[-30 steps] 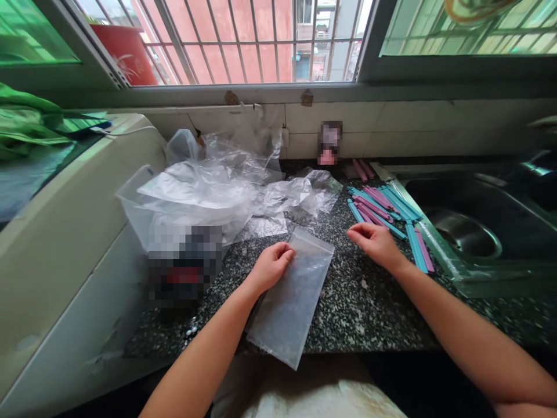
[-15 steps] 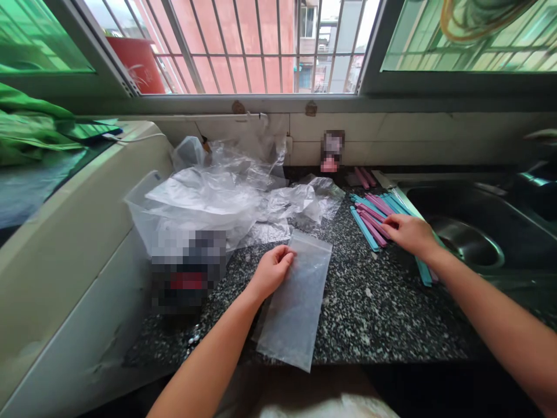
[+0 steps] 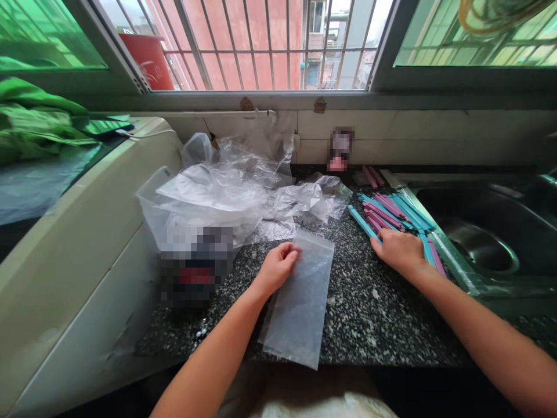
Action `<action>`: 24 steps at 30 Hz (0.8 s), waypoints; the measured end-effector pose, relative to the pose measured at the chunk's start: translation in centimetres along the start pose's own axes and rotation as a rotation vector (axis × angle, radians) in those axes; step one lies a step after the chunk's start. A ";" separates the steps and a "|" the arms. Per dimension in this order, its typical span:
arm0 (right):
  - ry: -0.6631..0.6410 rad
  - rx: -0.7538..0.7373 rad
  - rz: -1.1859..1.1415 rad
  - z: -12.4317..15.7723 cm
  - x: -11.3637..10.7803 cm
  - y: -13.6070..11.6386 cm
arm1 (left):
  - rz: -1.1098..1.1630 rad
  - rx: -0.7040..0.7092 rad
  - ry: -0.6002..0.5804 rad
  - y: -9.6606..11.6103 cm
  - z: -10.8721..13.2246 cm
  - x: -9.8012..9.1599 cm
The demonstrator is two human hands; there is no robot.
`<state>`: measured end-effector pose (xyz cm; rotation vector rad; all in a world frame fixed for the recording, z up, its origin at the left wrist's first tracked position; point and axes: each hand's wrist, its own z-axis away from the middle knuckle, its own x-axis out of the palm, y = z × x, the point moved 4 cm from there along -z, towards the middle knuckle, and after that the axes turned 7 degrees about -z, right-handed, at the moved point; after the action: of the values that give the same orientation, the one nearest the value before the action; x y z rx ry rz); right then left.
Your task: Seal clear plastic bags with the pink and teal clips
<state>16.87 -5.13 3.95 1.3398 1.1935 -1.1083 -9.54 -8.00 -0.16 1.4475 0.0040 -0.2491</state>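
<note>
My left hand (image 3: pixel 278 268) pinches the upper left edge of a clear, flat zip bag (image 3: pixel 300 307) lying near the counter's front edge. The bag looks empty, and another layer shows under its left side. To the right, my right hand (image 3: pixel 399 251) is closed on the near end of a light blue plastic strip (image 3: pixel 362 222), which points away toward the left. Just beyond it lies a loose pile of long thin strips, blue and pinkish purple (image 3: pixel 383 216). My right fingertips are partly hidden by the hand itself.
Crumpled clear plastic bags (image 3: pixel 217 197) cover the left back of the speckled counter (image 3: pixel 357 325). A blurred-out dark object (image 3: pixel 195 267) sits before them. At right is a metal sink (image 3: pixel 474 232). Two purple strips (image 3: pixel 373 176) lie by the back wall, near another blurred-out item (image 3: pixel 340 150).
My right hand has moved from the purple strips to the blue strip at the pile's left edge and closed on it. My left hand stays on the bag. The view has shifted slightly.
</note>
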 end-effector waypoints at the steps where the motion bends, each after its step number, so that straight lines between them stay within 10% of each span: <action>1: 0.064 -0.039 -0.051 0.2 -0.3 -0.3 | 0.006 0.000 -0.005 0.0 0.0 0.0; 9: 0.339 -0.591 -0.767 3.1 -2.6 -5.3 | 0.074 -0.031 -0.058 0.2 -0.1 0.2; 18: 0.029 -0.602 -1.111 4.0 0.1 -6.5 | 0.030 0.035 -0.118 0.7 0.6 0.8; 24: 0.110 -0.569 -1.126 3.8 0.2 -6.1 | 0.100 0.028 -0.091 0.2 0.6 1.1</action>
<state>10.71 -8.73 2.78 0.2111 2.2385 -1.2581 -8.57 -8.76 -0.05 1.4586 -0.1466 -0.2337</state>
